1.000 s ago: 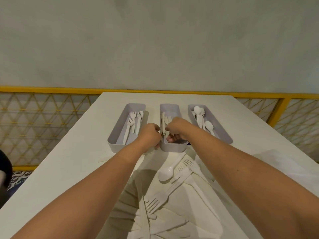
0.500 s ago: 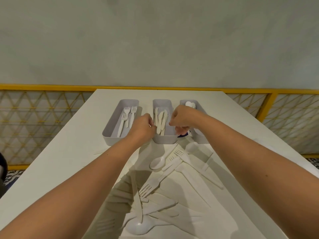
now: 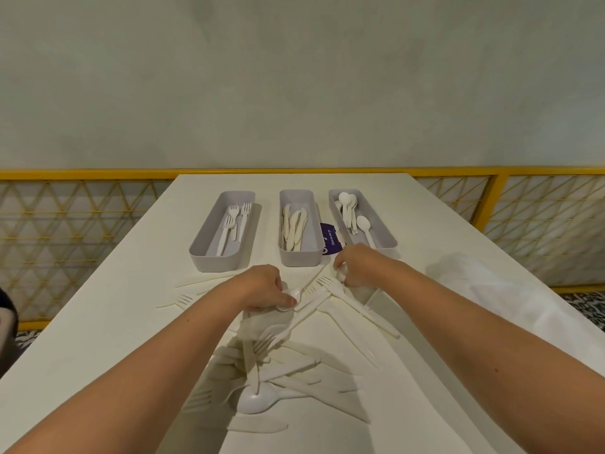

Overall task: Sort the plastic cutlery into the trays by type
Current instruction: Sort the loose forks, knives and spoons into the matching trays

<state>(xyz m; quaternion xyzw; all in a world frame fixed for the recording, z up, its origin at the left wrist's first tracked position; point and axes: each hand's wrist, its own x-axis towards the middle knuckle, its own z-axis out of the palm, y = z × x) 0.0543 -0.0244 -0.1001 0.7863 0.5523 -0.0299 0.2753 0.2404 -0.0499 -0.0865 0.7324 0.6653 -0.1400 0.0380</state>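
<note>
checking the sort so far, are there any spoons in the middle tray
No, the middle tray holds only knives, while the spoons lie in the right tray.

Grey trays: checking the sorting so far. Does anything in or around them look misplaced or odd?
Nothing looks missorted: left grey plastic tray holds white forks, middle tray knives, right tray spoons. The only stray is a purple printed card on the white table between the middle and right trays.
</note>
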